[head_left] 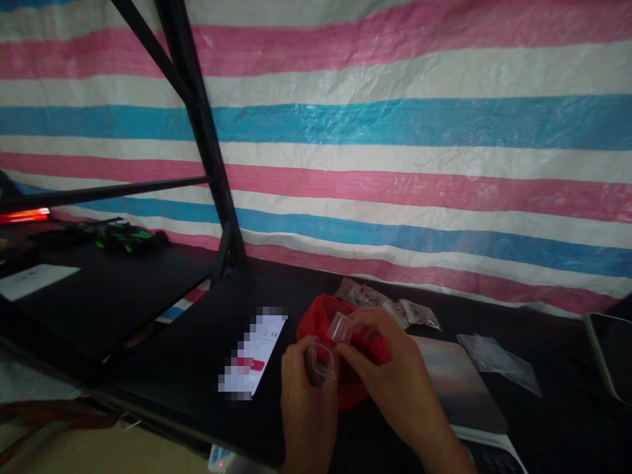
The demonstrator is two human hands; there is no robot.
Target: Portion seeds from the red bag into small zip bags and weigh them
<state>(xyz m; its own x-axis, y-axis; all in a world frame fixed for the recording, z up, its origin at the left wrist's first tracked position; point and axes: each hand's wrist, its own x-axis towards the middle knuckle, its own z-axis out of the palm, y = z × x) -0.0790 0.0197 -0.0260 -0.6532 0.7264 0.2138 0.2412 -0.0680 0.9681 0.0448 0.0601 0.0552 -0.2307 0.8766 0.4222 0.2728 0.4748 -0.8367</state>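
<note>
Here, lower centre, our left hand (302, 388) curls round a clear container (322, 363), our right hand (388, 359) pinching a small cup (340, 328) over the red bag (314, 318).

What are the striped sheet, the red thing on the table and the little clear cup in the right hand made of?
Striped sheet: probably woven plastic; it creases crisply and shines in patches.
Red thing: soft, perhaps thin fabric or plastic film, judging by its folds.
Clear cup: likely smooth plastic, see-through with pale highlights, though glass isn't ruled out.
</note>
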